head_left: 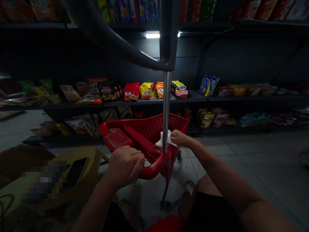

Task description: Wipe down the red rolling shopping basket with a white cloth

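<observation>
A red plastic shopping cart [145,124] on casters stands in front of my knees. Its metal pole [166,106] rises to a dark grey curved handle [145,59] overhead. My left hand [126,164] is closed around the near rim of the cart, on the left of the pole. Just right of the pole, my right hand [179,138] grips a white cloth [159,141], which lies against the cart's rim and behind the pole. Part of the cloth is hidden by the pole and by my fingers.
Dark shelves [135,102] with snack packets [147,91] run across the front, under a bright light tube [153,34]. At left, a yellowish stool [93,158] bears a dark phone [76,172] and a blurred-out item. Pale floor tiles [241,167] extend to the right.
</observation>
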A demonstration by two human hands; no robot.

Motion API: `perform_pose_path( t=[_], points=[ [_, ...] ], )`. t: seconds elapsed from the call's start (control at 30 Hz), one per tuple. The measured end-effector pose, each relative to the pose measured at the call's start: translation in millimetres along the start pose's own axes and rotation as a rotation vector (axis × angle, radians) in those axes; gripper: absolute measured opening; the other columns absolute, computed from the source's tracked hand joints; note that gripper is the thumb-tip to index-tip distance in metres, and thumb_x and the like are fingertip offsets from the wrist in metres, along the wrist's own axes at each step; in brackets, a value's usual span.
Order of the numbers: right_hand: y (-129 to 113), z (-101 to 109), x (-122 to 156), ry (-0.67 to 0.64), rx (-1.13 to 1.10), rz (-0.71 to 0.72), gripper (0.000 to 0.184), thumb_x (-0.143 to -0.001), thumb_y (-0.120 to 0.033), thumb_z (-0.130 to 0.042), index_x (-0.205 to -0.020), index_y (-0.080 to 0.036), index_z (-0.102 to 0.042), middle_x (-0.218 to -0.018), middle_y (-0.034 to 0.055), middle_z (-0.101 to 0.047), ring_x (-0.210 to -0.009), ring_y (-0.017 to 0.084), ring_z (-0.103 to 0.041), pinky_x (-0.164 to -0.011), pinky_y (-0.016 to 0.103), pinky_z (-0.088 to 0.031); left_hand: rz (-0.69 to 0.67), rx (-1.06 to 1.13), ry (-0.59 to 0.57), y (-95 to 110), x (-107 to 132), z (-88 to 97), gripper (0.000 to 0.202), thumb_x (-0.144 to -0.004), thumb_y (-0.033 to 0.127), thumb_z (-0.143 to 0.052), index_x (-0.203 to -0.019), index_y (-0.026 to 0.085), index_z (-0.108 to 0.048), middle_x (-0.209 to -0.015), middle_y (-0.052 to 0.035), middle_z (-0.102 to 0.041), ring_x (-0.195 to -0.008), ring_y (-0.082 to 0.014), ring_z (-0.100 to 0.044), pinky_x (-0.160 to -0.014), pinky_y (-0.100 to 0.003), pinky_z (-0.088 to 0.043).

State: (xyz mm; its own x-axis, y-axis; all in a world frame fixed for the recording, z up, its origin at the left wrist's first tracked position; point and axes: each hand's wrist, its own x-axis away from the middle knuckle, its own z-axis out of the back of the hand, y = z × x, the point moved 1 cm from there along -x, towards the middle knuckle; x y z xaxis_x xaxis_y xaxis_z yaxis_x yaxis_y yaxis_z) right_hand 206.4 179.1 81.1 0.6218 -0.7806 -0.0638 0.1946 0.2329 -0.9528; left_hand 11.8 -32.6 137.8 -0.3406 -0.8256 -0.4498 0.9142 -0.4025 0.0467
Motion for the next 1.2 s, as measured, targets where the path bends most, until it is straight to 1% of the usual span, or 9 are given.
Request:
perform_pose_path(
  t=[0.1, 0.23, 0.37, 0.57, 0.77, 0.87, 0.97, 1.07, 1.2],
  points=[
    [-12, -12, -4, -0.169, 0.036, 0.162, 0.028, -0.076, -0.031, -0.054, -0.052, -0.015, -0.056, -0.05, -0.0024, -0.052, -0.048, 0.01, -0.046, -0.048, 0.021, -0.038, -0.006, 0.016, 0.019, 0, 0, -0.5, 0.043, -0.096, 0.026, -0.028, -0.062, 0.021, -0.054, -0.061, -0.0006, -0.061, -0.057, -0.0139, -0.052, -0.065, -0.033, -0.035],
    [-46, -55, -15, -0.568, 0.084, 0.477, 0.016, -0.071, -0.028, -0.066, -0.062, -0.016, -0.061, -0.072, -0.0011, -0.064, -0.077, 0.015, -0.059, -0.083, 0.03, -0.05, -0.018, -0.004, 0.069, -3, -1, -1.5, 0.043, -0.095, 0.026, -0.031, -0.062, 0.021, -0.059, -0.059, -0.0019, -0.061, -0.056, -0.0154, -0.052, -0.062, -0.033, -0.034],
    [-58, -88, -41, -0.507, 0.258, 0.706, 0.009, -0.071, -0.019, -0.064, -0.064, -0.016, -0.06, -0.08, -0.0019, -0.064, -0.09, 0.012, -0.055, -0.102, 0.034, -0.04, -0.004, 0.02, 0.043, -7, -3, -4.1, 0.045, -0.095, 0.026, -0.029, -0.06, 0.021, -0.056, -0.059, -0.0014, -0.061, -0.055, -0.014, -0.051, -0.063, -0.033, -0.035],
    [-45, -90, -69, -0.524, 0.485, 0.735, 0.024, -0.082, -0.014, -0.054, -0.059, -0.018, -0.051, -0.074, -0.0016, -0.054, -0.08, 0.012, -0.047, -0.089, 0.027, -0.043, 0.006, 0.063, 0.05, -15, -7, -7.0, 0.044, -0.096, 0.024, -0.028, -0.061, 0.02, -0.054, -0.06, -0.0008, -0.06, -0.057, -0.0133, -0.052, -0.067, -0.032, -0.036],
    [-36, -58, -43, -0.658, 0.379, 0.599, 0.019, -0.086, -0.028, -0.06, -0.072, -0.015, -0.058, -0.075, -0.0016, -0.055, -0.071, 0.011, -0.049, -0.071, 0.022, -0.043, -0.006, 0.093, 0.06, -17, -3, -7.9, 0.042, -0.096, 0.025, -0.029, -0.063, 0.019, -0.056, -0.062, -0.0008, -0.062, -0.058, -0.0136, -0.053, -0.067, -0.032, -0.036],
    [-21, -26, -12, -0.478, 0.165, 0.404, 0.031, -0.087, -0.044, -0.058, -0.083, -0.014, -0.063, -0.077, -0.0011, -0.06, -0.069, 0.012, -0.052, -0.064, 0.022, -0.044, 0.013, 0.14, 0.061, -21, -2, -6.3, 0.043, -0.096, 0.024, -0.029, -0.064, 0.019, -0.057, -0.063, -0.0004, -0.063, -0.06, -0.0136, -0.055, -0.07, -0.032, -0.038],
    [-2, 8, 28, 0.069, -0.046, 0.369, 0.035, -0.09, -0.047, -0.054, -0.097, -0.015, -0.064, -0.086, 0.0017, -0.065, -0.075, 0.014, -0.057, -0.068, 0.024, -0.047, 0.04, 0.16, 0.027, -26, -3, -1.2, 0.047, -0.097, 0.027, -0.027, -0.062, 0.02, -0.058, -0.061, -0.0006, -0.062, -0.062, -0.0139, -0.056, -0.073, -0.031, -0.039],
    [7, 13, 72, 0.527, -0.079, 0.451, 0.033, -0.095, -0.043, -0.048, -0.11, -0.017, -0.063, -0.097, 0.0049, -0.067, -0.086, 0.018, -0.06, -0.077, 0.029, -0.049, 0.102, 0.192, -0.071, -29, -7, 6.7, 0.048, -0.097, 0.034, -0.029, -0.067, 0.021, -0.064, -0.069, -0.0015, -0.067, -0.069, -0.0152, -0.06, -0.075, -0.03, -0.041],
    [1, -38, 100, 0.306, 0.263, 0.667, 0.032, -0.095, -0.039, -0.051, -0.117, -0.018, -0.061, -0.114, 0.0092, -0.066, -0.108, 0.024, -0.059, -0.1, 0.04, -0.044, 0.259, 0.247, -0.21, -20, -19, 13.8, 0.051, -0.097, 0.043, -0.027, -0.084, 0.025, -0.073, -0.086, -0.0007, -0.074, -0.081, -0.017, -0.065, -0.075, -0.027, -0.043]
  ],
)
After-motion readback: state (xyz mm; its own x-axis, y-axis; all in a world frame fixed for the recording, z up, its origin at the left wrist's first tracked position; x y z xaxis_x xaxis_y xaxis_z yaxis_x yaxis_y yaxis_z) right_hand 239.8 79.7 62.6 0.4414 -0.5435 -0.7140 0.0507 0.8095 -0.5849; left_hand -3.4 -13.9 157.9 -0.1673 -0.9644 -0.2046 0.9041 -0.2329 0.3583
